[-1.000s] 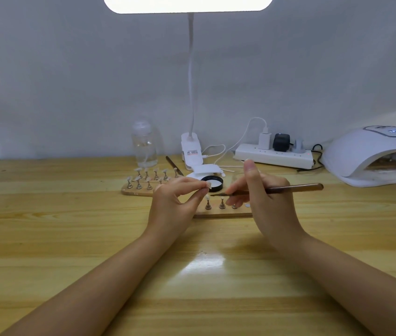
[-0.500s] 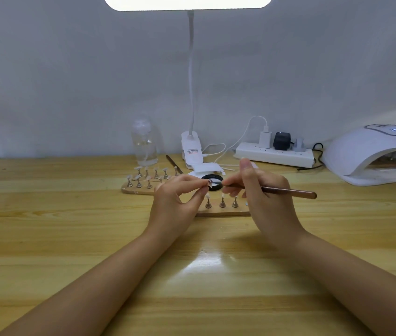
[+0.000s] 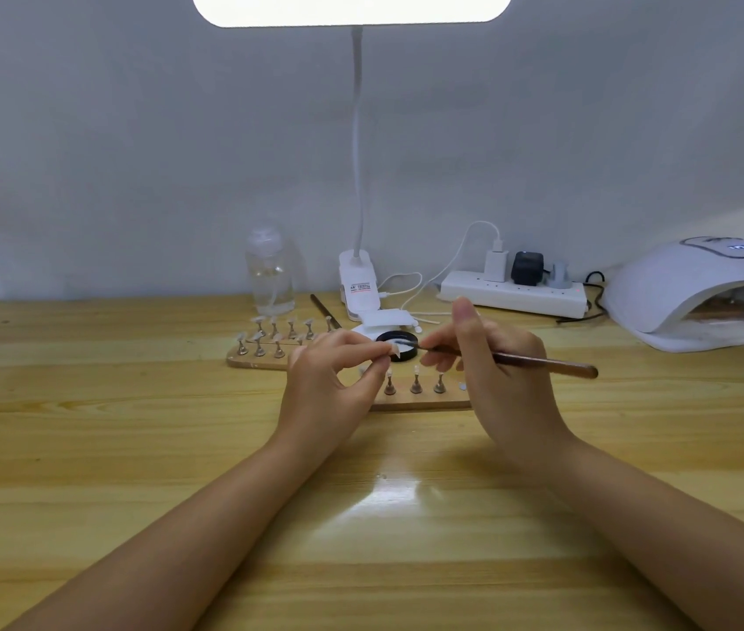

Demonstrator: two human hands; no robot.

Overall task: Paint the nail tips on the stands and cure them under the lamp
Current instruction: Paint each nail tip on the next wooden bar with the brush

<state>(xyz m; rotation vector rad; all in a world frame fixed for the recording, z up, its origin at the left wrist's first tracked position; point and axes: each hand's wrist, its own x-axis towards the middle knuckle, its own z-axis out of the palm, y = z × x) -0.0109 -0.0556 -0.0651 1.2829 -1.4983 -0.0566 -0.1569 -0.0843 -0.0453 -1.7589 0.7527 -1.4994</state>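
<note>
My left hand [image 3: 333, 380] pinches a small nail tip [image 3: 393, 353] on its stand between thumb and fingers, lifted above the near wooden board [image 3: 420, 403]. My right hand [image 3: 493, 371] grips a brown brush [image 3: 543, 362], whose tip touches the held nail tip. Three metal stands [image 3: 415, 384] with tips remain upright on the near board. A second board [image 3: 251, 362] to the left carries several more stands with tips. A black gel jar [image 3: 402, 346] sits just behind the hands. The white curing lamp [image 3: 698, 289] stands at the far right.
A clear bottle [image 3: 269, 275], a clip desk lamp base [image 3: 358, 284] with its lit head overhead, a second brush [image 3: 324, 309], a white power strip [image 3: 513, 293] with plugs and cables line the back of the wooden table [image 3: 133, 448].
My right hand moved left and brought the brush tip from in front of the boards up to the nail tip held by my left hand. The left hand stayed nearly still.
</note>
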